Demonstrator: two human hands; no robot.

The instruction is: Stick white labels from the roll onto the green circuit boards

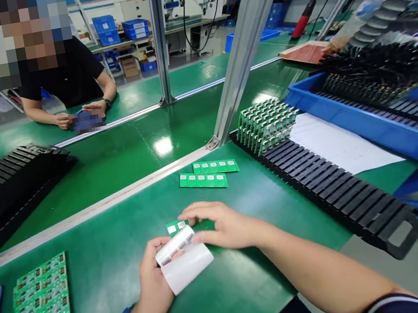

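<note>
White label sheet held curled in left hand above counter; right hand at green circuit board, can't tell if pinching; loose curl could brush board, nudge it askew

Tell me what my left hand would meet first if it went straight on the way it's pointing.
Probably the green board just past the white sheet in your left hand, then your right hand; depth is unclear, so it may already touch the board.
</note>
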